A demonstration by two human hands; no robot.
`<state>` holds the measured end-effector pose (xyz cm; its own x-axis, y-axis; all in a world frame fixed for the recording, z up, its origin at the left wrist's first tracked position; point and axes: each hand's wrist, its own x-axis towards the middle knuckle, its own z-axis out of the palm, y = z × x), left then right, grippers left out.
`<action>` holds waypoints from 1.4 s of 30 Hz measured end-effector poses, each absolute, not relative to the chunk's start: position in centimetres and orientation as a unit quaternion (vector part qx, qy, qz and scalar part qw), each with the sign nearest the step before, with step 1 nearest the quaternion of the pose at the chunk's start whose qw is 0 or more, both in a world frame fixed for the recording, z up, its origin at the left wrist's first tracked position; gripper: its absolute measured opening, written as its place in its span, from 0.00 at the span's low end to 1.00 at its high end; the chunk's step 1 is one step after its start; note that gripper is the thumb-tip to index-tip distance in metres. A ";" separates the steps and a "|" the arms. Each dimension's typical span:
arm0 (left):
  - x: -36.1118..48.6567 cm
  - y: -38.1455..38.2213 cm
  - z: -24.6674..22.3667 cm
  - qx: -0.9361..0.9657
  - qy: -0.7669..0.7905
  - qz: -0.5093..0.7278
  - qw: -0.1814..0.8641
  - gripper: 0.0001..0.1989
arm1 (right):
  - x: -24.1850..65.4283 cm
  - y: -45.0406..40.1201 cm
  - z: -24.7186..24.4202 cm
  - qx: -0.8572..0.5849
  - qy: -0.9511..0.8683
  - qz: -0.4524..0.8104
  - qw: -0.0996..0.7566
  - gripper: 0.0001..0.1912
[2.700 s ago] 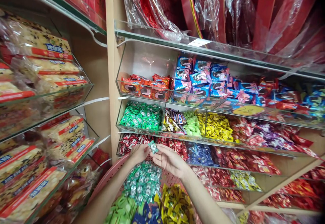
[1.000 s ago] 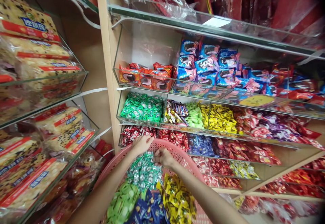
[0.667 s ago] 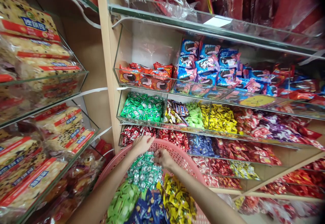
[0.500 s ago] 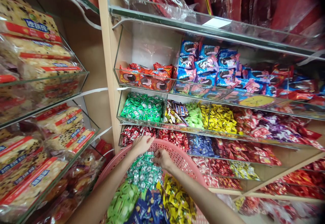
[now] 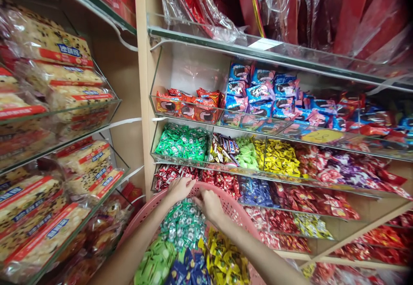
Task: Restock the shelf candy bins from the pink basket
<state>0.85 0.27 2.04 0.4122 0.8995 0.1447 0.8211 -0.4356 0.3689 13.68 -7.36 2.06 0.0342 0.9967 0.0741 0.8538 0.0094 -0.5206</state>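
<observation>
A pink perforated basket holds heaps of wrapped candies: teal-green ones at the far side, light green at the left, dark blue in the middle and yellow at the right. Over the basket's far rim is my left hand, its fingers bent together and pointing right. My right hand is curled just above the teal-green candies, close to the left one. Whatever either hand pinches is too small or hidden to name.
Glass shelves ahead carry green candies, yellow candies and blue packets. Packaged pastries fill shelves at the left. A wooden upright separates the two. Red candies lie just beyond the basket.
The view has shifted slightly, so the shelves sit a little lower. My hands have come closer together at the basket's far side, the right one turned more upright.
</observation>
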 end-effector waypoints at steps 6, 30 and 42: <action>0.9 0.5 2.0 0.827 0.529 0.142 0.128 0.21 | 12.5 -6.2 9.1 -0.632 -0.753 -0.040 0.179 0.18; -0.3 0.7 0.9 0.817 0.531 0.178 0.139 0.26 | 11.9 5.1 16.1 -0.594 -0.767 -0.244 -0.008 0.16; -0.1 0.7 1.1 0.825 0.521 0.181 0.122 0.26 | 12.0 4.4 15.7 -0.578 -0.770 -0.270 0.020 0.13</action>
